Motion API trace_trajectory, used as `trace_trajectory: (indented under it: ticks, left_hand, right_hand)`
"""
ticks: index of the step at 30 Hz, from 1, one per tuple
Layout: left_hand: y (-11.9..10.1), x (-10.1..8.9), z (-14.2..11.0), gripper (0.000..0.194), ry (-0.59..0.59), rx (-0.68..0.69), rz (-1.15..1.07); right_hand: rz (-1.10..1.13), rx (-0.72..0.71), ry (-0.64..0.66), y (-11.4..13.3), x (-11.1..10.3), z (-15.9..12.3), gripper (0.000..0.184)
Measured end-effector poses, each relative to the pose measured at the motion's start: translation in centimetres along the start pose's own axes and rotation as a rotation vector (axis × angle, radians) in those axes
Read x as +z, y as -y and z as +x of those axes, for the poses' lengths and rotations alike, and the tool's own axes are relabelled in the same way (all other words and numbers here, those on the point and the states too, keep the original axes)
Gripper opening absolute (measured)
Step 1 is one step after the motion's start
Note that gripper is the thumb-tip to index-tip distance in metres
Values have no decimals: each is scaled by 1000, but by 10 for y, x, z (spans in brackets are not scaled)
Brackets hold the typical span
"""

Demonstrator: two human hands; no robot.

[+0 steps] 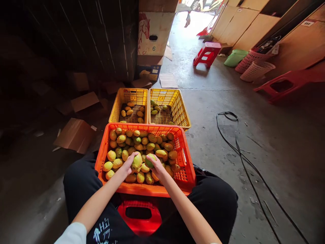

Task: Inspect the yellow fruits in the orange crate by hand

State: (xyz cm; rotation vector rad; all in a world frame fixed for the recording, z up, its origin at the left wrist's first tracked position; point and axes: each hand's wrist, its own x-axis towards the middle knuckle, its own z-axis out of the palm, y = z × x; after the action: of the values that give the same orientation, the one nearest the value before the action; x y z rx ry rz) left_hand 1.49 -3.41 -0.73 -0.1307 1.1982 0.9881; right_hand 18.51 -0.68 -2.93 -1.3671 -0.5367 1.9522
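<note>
My left hand (pixel 128 164) is closed around a yellow-green mango (pixel 137 161), an oval fruit with a mottled skin. In my right hand (pixel 157 166) is a greener mango (pixel 149 162), partly covered by the fingers. Both hands are over an orange plastic crate (pixel 189 169) between my knees. Many yellow, green and brownish mangoes (pixel 121 139) fill it in a loose layer. The two held fruits are side by side with a small gap between them.
Beyond the orange crate stand two yellow crates (pixel 114 108) (pixel 183 110), each with some mangoes. A red stool (pixel 207 54) and pink baskets (pixel 256 70) are at the right. A black cable (pixel 243 154) lies on the floor; cardboard boxes (pixel 75 135) are at the left.
</note>
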Motion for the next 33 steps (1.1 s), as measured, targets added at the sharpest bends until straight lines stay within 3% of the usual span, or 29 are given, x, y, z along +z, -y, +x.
trace_trajectory:
  ticks: [5,10,15,21,30,33]
  left_hand:
    - [-3,3,1,30,-43,-80,-66]
    - [-5,2,0,35,-35,-71,-118]
    - [-6,4,-2,36,-96,-60,-130]
    - [-11,10,-9,41,-111,-109,-150]
    - [-8,5,-8,7,-56,-129,-97]
    - [-2,2,-4,16,22,-87,-23]
  right_hand:
    - [42,7,20,0,-3,2,58]
    - [67,-9,0,0,-1,3,47]
    - [164,29,-51,-2,0,9,47]
    - [98,32,-35,-2,-5,8,43]
    - [123,78,-50,5,-1,1,44]
    - [109,42,-78,8,1,-2,47]
